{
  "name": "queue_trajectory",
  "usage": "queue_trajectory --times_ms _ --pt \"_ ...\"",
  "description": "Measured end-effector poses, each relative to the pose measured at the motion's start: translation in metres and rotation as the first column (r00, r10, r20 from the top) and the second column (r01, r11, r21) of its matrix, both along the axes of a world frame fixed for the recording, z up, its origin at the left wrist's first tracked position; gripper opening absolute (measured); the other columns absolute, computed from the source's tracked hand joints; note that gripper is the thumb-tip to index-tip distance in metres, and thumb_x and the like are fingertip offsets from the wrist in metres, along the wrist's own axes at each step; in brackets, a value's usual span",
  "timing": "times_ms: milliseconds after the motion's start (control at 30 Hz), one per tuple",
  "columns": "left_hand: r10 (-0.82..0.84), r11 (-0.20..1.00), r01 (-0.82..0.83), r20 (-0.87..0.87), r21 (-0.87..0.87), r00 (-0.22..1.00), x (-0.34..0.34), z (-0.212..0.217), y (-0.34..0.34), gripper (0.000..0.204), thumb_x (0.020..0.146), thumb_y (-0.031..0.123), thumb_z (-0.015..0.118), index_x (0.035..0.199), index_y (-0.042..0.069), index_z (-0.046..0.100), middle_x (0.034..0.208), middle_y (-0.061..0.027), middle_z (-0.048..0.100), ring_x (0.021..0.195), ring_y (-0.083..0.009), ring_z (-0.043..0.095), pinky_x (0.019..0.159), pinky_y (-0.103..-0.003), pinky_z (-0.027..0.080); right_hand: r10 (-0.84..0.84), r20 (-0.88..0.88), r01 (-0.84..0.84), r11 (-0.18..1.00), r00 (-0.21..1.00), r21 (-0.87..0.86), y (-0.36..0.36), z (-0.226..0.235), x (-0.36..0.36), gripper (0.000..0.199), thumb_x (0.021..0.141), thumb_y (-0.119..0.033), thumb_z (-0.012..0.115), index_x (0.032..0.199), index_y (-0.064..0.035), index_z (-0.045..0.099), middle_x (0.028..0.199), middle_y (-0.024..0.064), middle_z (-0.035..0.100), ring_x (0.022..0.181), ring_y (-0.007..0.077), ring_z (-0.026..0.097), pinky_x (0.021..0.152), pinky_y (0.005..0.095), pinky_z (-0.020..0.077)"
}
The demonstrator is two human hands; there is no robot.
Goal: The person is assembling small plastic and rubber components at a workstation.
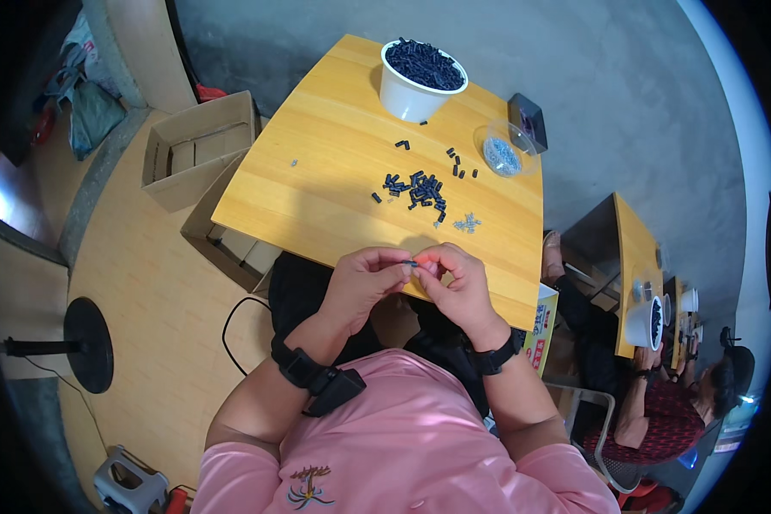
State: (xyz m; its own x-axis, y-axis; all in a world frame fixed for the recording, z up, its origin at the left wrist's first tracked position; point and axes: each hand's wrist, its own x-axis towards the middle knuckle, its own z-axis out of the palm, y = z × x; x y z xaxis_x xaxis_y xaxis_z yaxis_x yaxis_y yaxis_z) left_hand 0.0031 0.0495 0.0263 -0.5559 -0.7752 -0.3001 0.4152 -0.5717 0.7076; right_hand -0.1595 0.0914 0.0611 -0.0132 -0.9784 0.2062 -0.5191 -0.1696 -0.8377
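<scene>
In the head view, your left hand [355,287] pinches a small dark piece [409,263] between thumb and forefinger, just above the near edge of the bench [317,193]. Your right hand [461,284] meets it at the piece's right end, thumb and forefinger drawn close together — whether they grip the piece or something smaller, you cannot tell, since the fingertips cover most of it. Your hands also hide part of the bench edge, and your remaining fingers curl out of clear sight.

Beyond your hands lies a loose pile of black pieces [426,190], with a small cluster of clear bits [469,224] near its right side. A few black pieces lie scattered farther off. At the far end a white tub [409,98] is heaped with more black pieces; the depth of the heap is hidden. To its right, a clear round dish [529,163] holds pale bits too fine to make out — a dark box [528,122] sits just behind it.

Left of the bench stand two open cardboard boxes, the nearer [204,238] partly hidden by the bench. At right a co-worker [651,424] sits by another white tub [642,325], bent by the lens and partly cut off by the dark rim.
</scene>
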Motion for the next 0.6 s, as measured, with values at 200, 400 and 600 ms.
queue_trajectory --times_ms 200,400,600 --pt "0.022 1.000 -0.022 0.073 0.002 0.997 0.000 -0.002 0.000 0.025 0.082 0.011 0.068 0.104 0.002 0.063 0.090 -0.0041 0.064 0.077 -0.0097 0.060 0.067 -0.022 0.049 -0.014 -0.059 0.012 1.000 0.998 -0.027 -0.001 -0.007 0.007 0.015 0.073 -0.002 0.068 0.085 -0.0030 0.059 0.072 0.0079 0.053 0.062 0.0178 0.053 0.056 0.0265 0.0444" --pt "0.028 0.999 -0.024 0.102 -0.045 0.994 0.002 -0.006 -0.001 0.029 0.080 0.010 0.071 0.106 0.003 0.062 0.091 -0.0051 0.065 0.079 -0.0105 0.061 0.068 -0.022 0.049 -0.036 -0.088 0.036 0.999 0.995 -0.002 0.000 -0.006 0.010 0.017 0.072 -0.001 0.067 0.087 -0.0042 0.059 0.071 0.0078 0.054 0.063 0.0193 0.054 0.057 0.0269 0.0449" --pt "0.010 0.999 -0.008 0.028 -0.054 1.000 0.003 -0.001 -0.004 0.032 0.078 0.007 0.071 0.108 0.003 0.060 0.091 -0.0064 0.065 0.079 -0.0116 0.061 0.068 -0.023 0.051 0.039 -0.050 -0.043 0.994 0.998 -0.098 -0.004 -0.003 0.011 0.025 0.071 0.000 0.067 0.094 -0.0059 0.061 0.071 0.0053 0.053 0.065 0.0179 0.052 0.061 0.0271 0.0450"
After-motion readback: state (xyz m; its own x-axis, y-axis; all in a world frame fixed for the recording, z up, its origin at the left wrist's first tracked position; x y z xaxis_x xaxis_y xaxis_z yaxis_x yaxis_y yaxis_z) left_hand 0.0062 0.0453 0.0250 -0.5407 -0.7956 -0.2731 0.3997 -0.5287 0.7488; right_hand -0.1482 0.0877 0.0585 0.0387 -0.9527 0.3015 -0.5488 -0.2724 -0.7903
